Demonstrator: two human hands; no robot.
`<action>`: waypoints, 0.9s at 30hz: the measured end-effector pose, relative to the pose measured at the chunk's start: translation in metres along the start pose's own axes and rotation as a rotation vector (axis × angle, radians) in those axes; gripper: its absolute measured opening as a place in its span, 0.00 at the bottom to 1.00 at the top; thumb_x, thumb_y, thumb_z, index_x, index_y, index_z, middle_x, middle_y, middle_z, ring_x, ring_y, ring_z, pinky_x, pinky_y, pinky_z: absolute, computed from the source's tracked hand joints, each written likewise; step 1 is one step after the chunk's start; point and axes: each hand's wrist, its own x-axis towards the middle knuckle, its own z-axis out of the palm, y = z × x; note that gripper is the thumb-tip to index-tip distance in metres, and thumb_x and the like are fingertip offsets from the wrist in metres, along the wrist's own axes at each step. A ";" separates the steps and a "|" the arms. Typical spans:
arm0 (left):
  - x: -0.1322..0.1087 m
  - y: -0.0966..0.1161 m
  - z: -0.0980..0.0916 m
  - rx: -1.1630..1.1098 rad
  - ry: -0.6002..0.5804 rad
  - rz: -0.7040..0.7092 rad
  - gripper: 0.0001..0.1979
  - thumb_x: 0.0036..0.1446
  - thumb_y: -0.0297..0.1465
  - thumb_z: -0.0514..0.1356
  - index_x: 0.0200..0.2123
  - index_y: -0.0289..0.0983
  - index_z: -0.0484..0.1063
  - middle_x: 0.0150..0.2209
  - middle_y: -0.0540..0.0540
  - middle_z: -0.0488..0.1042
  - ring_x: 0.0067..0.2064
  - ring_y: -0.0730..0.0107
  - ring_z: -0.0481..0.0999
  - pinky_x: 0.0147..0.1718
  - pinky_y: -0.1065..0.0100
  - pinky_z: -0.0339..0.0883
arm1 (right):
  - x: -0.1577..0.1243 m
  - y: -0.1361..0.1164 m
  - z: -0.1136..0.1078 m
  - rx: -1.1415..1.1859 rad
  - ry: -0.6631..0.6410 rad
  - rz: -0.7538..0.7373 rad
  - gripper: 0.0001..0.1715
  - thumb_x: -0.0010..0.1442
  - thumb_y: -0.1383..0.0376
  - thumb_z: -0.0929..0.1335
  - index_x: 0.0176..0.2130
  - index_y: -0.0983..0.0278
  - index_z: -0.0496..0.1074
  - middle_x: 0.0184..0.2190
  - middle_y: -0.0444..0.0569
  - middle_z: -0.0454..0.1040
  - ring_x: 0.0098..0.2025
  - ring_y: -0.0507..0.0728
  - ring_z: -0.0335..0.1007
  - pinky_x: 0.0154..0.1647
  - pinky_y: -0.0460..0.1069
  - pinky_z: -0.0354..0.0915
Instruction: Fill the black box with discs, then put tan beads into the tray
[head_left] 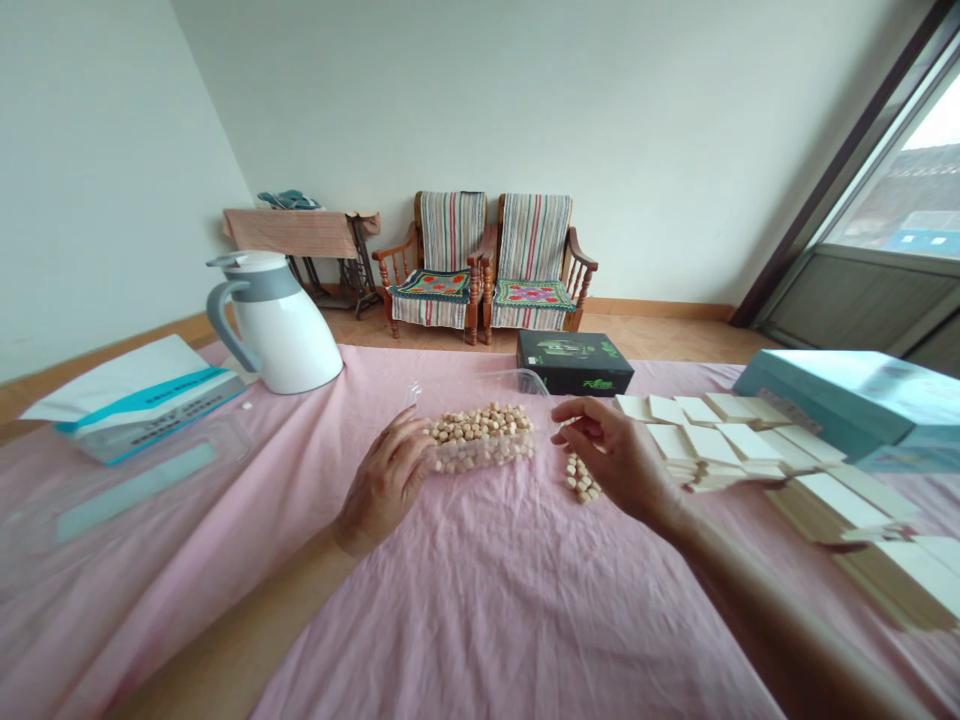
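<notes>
A clear plastic box (480, 460) stands in the middle of the pink-covered table, partly filled with small pale beige pieces (480, 424) like wooden beads. My left hand (386, 475) grips the box's left side, its fingers along the rim and its thumb toward the front. Just beyond the right wall, my right hand (600, 445) hovers with bent fingers apart; nothing shows between them. Beneath it lies a small loose pile of the same pieces (581, 480) on the cloth, partly covered by the hand.
Rows of white card stacks (720, 445) and a light blue box (855, 400) occupy the right. A black box (574, 365) sits behind. On the left are a white jug (289, 335), a tissue pack (154, 405) and a clear plastic lid (135, 490). Two chairs stand beyond the table.
</notes>
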 end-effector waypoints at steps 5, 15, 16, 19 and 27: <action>0.000 0.000 0.000 -0.006 0.005 -0.005 0.08 0.61 0.26 0.53 0.44 0.38 0.66 0.52 0.43 0.68 0.63 0.58 0.59 0.59 0.51 0.61 | -0.008 0.025 -0.003 -0.209 -0.042 0.070 0.06 0.56 0.68 0.62 0.33 0.63 0.69 0.25 0.43 0.71 0.26 0.51 0.67 0.28 0.46 0.61; 0.003 0.000 0.004 0.032 0.062 -0.057 0.17 0.62 0.27 0.53 0.54 0.39 0.61 0.63 0.39 0.56 0.64 0.56 0.56 0.59 0.51 0.60 | -0.036 0.041 0.002 -0.500 -0.199 -0.001 0.04 0.56 0.70 0.63 0.31 0.64 0.68 0.32 0.49 0.70 0.37 0.55 0.64 0.37 0.48 0.58; 0.003 0.000 0.004 0.036 0.063 -0.073 0.18 0.62 0.28 0.53 0.55 0.39 0.60 0.63 0.39 0.56 0.64 0.56 0.56 0.59 0.51 0.60 | -0.037 0.041 0.004 -0.522 -0.207 -0.011 0.04 0.55 0.70 0.64 0.30 0.64 0.68 0.32 0.49 0.70 0.37 0.55 0.64 0.38 0.48 0.58; 0.003 -0.002 0.005 0.048 0.055 -0.123 0.20 0.62 0.28 0.53 0.57 0.38 0.57 0.62 0.37 0.56 0.64 0.56 0.56 0.59 0.50 0.59 | -0.037 0.043 0.013 -0.565 -0.207 -0.035 0.05 0.54 0.72 0.63 0.28 0.64 0.65 0.28 0.48 0.69 0.38 0.56 0.62 0.38 0.48 0.56; -0.001 -0.008 0.006 0.022 0.038 -0.135 0.18 0.62 0.29 0.54 0.55 0.40 0.59 0.61 0.39 0.58 0.63 0.57 0.58 0.59 0.52 0.60 | -0.022 0.040 -0.003 -0.414 0.095 0.003 0.05 0.50 0.72 0.63 0.29 0.62 0.62 0.26 0.43 0.66 0.27 0.51 0.60 0.29 0.46 0.56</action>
